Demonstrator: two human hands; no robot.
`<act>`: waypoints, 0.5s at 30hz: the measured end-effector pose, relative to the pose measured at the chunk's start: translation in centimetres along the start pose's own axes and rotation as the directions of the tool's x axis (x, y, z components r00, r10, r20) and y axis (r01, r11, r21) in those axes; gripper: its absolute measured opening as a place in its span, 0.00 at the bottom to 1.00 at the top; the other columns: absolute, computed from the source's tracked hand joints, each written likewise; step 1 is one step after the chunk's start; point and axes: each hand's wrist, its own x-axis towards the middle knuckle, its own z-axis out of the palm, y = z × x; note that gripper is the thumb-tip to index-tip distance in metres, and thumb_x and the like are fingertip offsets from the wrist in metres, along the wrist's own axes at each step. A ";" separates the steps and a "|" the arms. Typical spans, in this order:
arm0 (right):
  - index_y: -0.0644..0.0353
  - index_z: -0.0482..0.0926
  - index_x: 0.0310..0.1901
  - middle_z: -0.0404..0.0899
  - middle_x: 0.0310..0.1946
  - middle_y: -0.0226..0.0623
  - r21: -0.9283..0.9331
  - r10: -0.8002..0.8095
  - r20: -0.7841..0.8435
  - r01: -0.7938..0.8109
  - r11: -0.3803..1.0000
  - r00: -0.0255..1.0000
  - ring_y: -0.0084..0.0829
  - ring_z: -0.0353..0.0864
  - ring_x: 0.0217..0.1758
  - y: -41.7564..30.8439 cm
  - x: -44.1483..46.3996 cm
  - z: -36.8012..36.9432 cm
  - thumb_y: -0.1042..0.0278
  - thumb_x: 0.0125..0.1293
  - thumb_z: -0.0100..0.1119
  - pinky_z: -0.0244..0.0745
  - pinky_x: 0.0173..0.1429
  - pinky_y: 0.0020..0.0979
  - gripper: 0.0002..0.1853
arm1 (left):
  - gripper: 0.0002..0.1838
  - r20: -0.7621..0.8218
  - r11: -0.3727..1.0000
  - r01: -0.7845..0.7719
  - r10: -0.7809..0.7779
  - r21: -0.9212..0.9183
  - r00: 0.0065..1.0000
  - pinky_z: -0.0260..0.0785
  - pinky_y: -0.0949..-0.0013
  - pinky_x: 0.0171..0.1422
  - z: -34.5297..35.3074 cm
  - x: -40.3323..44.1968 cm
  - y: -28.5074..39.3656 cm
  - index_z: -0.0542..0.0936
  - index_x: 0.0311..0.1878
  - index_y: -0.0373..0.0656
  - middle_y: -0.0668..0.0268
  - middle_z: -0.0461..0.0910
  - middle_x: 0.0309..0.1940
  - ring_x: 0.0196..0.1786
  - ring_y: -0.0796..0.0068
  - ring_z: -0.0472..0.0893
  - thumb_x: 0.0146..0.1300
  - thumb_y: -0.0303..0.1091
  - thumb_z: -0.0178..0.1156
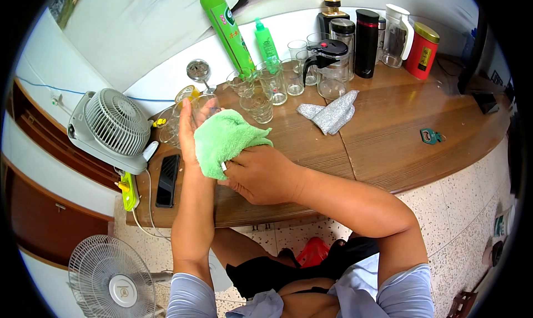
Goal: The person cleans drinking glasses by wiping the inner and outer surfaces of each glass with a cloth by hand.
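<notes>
My left hand (189, 132), left of the centre of the frame, is upright and curled about a clear glass (206, 104), with its fingers on either side; the lower part of the glass is hidden. My right hand (264, 173), at the middle of the frame, has the green cloth (226, 139) bunched in its grasp, and the cloth lies against my left palm and over the near part of the glass. Both hands are above the brown table (388, 157). Just beyond them, at upper centre, a cluster of tumblers (257, 106) stands close together, with the black-lidded pot (333, 68) to their right and a grey cloth (331, 113) lying crumpled in front of it. The tall green can (226, 29) and the green bottle (266, 43) rise behind the tumblers. At upper right I have the black flask (366, 43), the jug (393, 40) and the red tin (423, 51) in a row, with the bottle opener (431, 136) lying below them. To the left of my forearm lies the phone (167, 181), near the small fan (118, 123), and the floor fan (112, 279) fills the lower left corner.
</notes>
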 end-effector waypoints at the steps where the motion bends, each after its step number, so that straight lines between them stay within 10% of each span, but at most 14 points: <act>1: 0.64 0.80 0.48 0.82 0.43 0.47 -0.010 -0.015 -0.030 0.015 1.000 0.999 0.50 0.85 0.46 0.0 0.0 0.1 0.66 0.69 0.64 0.79 0.51 0.49 0.12 | 0.42 0.026 0.999 0.028 -0.028 -0.032 0.999 0.80 0.54 0.60 0.2 -0.2 0.0 0.80 0.64 0.36 0.54 0.84 0.52 0.55 0.59 0.85 0.72 0.71 0.58; 10: 0.65 0.80 0.47 0.81 0.42 0.52 0.062 0.269 -0.051 -0.266 0.962 0.962 0.58 0.82 0.46 2.0 0.0 -0.8 0.64 0.74 0.61 0.79 0.50 0.51 0.11 | 0.33 0.003 0.995 -0.058 0.058 0.087 0.998 0.75 0.54 0.70 4.4 -2.5 -2.0 0.81 0.66 0.42 0.59 0.85 0.60 0.62 0.60 0.84 0.78 0.63 0.53; 15: 0.63 0.81 0.46 0.82 0.43 0.49 0.003 0.090 0.007 -0.090 0.996 0.996 0.52 0.84 0.46 1.1 -0.1 0.1 0.64 0.72 0.63 0.79 0.51 0.49 0.11 | 0.36 -0.082 0.998 -0.050 0.048 -0.029 0.995 0.79 0.56 0.63 3.7 -1.7 -0.9 0.80 0.65 0.37 0.59 0.86 0.55 0.56 0.61 0.86 0.76 0.64 0.57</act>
